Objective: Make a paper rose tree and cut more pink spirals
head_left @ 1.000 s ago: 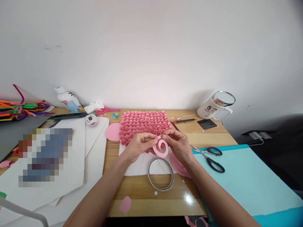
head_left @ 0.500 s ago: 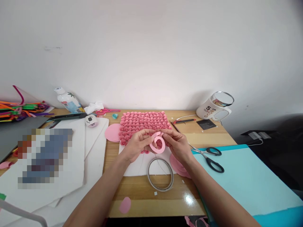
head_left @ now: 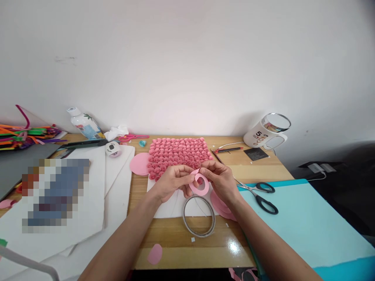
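A pink paper spiral (head_left: 200,191) hangs in a loose curl between my hands. My left hand (head_left: 175,180) pinches the strip from the left, and my right hand (head_left: 218,177) grips its upper end between thumb and fingers. Behind them, rows of rolled pink paper roses (head_left: 178,150) cover much of a white sheet (head_left: 166,208). A roll of tape (head_left: 184,218) lies just below my hands. Stacked pink paper discs (head_left: 218,205) are partly hidden by my right wrist, while another pink disc (head_left: 139,164) lies left of the roses.
Black-handled scissors (head_left: 259,193) rest on a light blue folder (head_left: 301,222) at the right. A white mug (head_left: 258,132) stands at the back right beside a black card (head_left: 256,153). White boards (head_left: 117,195), a bottle (head_left: 84,124) and pink scissors (head_left: 133,137) occupy the left.
The spiral has shifted slightly right and down, and its curl has turned. Both hands have changed their finger grip at the strip's end.
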Demonstrator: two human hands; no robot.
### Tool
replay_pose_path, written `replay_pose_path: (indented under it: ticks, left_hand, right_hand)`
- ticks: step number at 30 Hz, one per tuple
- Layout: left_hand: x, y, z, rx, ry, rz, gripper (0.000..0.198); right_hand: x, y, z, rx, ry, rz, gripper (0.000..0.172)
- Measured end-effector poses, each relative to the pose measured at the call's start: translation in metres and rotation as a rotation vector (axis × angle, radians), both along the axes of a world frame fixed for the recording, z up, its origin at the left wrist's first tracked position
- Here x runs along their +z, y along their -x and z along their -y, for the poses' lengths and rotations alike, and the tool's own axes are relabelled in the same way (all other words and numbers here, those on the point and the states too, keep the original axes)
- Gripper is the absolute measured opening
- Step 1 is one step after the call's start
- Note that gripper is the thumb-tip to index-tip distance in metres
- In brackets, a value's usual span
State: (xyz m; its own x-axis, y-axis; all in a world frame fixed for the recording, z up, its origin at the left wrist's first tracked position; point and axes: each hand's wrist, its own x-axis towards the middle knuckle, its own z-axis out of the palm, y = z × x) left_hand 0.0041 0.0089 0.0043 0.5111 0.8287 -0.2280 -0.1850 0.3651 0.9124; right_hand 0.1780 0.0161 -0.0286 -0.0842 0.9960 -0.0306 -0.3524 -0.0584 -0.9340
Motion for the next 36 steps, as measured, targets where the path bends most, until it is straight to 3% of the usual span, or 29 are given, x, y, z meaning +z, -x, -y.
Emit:
replay_pose_path:
  ticks: [7,12,28,36]
  left_hand:
    - [0.0028,0.0003,0.0008,0.009,-0.002,-0.007,0.031]
    - [0.0029,0.0017,-0.0005,0.037,0.000,-0.008,0.033]
    - [0.0027,0.0003,0.0011,0.023,0.021,-0.014,0.033]
    - [0.0027,0.0010,-0.0009,0.101,-0.025,-0.033,0.036]
  right_hand:
    - [0.0009,-0.0003,0.0012,-0.055,-0.051,0.022,0.017]
    - [0.0004,-0.0007,0.0008,0.024,-0.026,0.052,0.021]
    - [0.0016,0.0021,0.0020,-0.035,-0.133,0.085,0.014]
    - [-0.0045,-0.0007,0.0005,0.027,-0.098,0.082,0.018]
